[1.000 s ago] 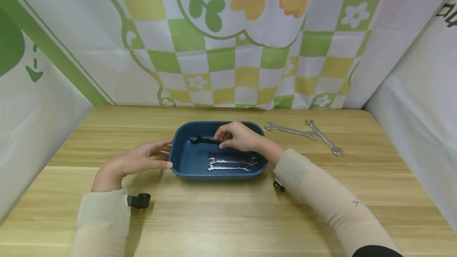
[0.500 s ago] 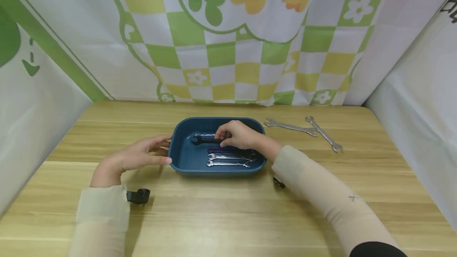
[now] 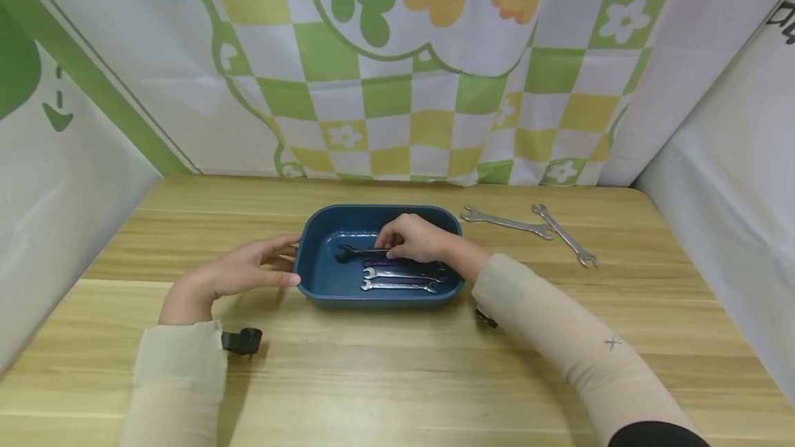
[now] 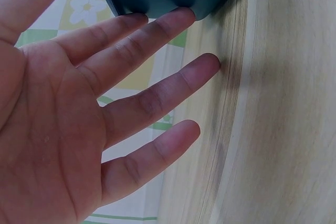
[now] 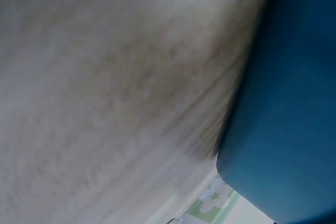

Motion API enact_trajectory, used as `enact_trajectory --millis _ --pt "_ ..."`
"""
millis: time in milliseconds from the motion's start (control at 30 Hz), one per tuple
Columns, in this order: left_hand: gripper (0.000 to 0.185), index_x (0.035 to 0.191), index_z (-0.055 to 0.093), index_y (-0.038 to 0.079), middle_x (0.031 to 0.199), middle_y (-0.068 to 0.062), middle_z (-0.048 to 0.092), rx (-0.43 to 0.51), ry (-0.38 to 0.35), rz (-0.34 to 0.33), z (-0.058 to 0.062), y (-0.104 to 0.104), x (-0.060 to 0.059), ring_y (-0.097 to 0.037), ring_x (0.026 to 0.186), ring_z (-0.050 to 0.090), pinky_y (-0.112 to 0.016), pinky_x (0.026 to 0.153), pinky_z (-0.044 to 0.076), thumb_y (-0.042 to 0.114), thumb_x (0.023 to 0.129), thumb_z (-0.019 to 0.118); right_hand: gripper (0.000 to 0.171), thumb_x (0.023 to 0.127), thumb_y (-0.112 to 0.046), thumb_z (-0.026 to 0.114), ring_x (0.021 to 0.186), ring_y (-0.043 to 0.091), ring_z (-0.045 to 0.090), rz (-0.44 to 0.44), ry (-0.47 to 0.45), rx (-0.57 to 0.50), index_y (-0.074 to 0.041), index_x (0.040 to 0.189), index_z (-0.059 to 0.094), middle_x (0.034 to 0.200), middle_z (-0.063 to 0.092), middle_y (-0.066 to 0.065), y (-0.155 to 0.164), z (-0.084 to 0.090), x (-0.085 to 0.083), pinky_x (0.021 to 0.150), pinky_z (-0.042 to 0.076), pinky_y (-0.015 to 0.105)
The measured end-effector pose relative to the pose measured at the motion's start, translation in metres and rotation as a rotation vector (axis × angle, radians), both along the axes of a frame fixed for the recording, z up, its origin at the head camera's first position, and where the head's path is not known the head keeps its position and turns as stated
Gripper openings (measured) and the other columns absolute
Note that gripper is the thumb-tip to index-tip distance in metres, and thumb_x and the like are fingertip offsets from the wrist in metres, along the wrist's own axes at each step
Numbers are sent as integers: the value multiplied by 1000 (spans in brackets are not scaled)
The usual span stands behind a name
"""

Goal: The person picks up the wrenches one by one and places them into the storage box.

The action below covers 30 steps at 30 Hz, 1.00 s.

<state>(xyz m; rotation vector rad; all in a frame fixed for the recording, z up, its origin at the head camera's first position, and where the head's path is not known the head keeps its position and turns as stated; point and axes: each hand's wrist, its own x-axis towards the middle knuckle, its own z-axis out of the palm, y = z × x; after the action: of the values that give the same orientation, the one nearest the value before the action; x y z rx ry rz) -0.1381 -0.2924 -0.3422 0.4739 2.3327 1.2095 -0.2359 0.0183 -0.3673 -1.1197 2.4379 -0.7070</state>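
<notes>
Moving toward the near side, the black wrench (image 3: 361, 252) is now lying closer to the purple wrench (image 3: 373, 263) than half a second before, while the left hand (image 3: 245, 271) is staying in its place. The right hand (image 3: 415, 239) is holding the black wrench in a narrow pinch, with thumb and fingers closing on its right part. This wrench is staying inside the tray (image 3: 379, 302).

What matters most, I am judging, is the side-by-side relation: the black wrench is pointing out to the left of the right hand, its long axis running left to right, just beyond the far side of the purple wrench and nearly parallel to it. Nearer still, a middle silver wrench (image 3: 400, 272) and a near silver wrench (image 3: 397, 286) are following about the same direction. The right hand is the closer one; the left hand, with its fingers spreading wide, is only touching the left wall.

On the surface (image 3: 348, 378), farther right, two more wrenches are resting outside the tray.

The right hand is hiding the right end of the black wrench, and shadow is dimming the right ends below. Whether black and purple are touching, I cannot tell. The right wrist view is showing no fingers.
</notes>
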Motion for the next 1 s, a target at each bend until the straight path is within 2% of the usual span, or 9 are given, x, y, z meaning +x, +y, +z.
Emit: enact_trajectory --millis 400,700,1000 --pt "80 157 23 3 150 -27 44 -12 8 -2 1 0 1 -48 136 44 -57 106 44 26 95 68 18 92 -6 69 88 13 60 -28 -51 24 -7 110 73 95 69 5 -1 1 2 81 51 24" --pt "78 156 25 3 149 -28 45 1 13 -5 -1 1 0 -48 136 45 -57 105 45 25 95 68 21 94 -8 68 91 14 58 -7 9 63 -8 114 72 100 64 5 1 -1 4 81 50 25" --pt "78 157 25 3 149 -27 44 -2 23 -10 -1 1 0 -48 135 45 -57 105 46 25 95 68 25 92 -8 70 93 15 59 8 -10 59 -7 117 72 102 65 6 0 1 4 81 50 23"
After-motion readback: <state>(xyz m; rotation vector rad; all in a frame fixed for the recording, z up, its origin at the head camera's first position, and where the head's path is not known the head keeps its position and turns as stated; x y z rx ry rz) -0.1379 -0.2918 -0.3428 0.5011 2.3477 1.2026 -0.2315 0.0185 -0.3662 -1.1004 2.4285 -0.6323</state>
